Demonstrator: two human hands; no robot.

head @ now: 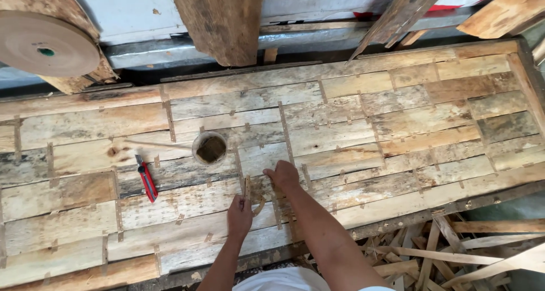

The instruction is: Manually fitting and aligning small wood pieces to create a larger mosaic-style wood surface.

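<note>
**Wooden sheet patched with paper strip near the front edge**

Wood veneer pieces, pale and grey, are laid edge to edge into one large sheet [352, 126] that covers the worktop, with short brown tape tabs bridging many of the seams. Near the middle of the front edge, a narrow strip of brown tape [248, 187] is held upright by the left hand [239, 216], pinched between thumb and fingers. The right hand [283, 174], just beside it, is pressed flat with fingers together on the seam, holding the veneer down.

For this step to go well, it is judged that the two veneer edges should be kept butted tight under the right hand while the strip is laid across the joint, then rubbed down so that no gap or wrinkle is left.

A small round pot [210, 148] of dark paste stands further back, and a red-handled cutter [147, 178] lies to the left. A big roll of brown paper tape [45, 44] rests at the back left corner. Scrap slats [454, 251] are piled beyond the front right edge.
</note>
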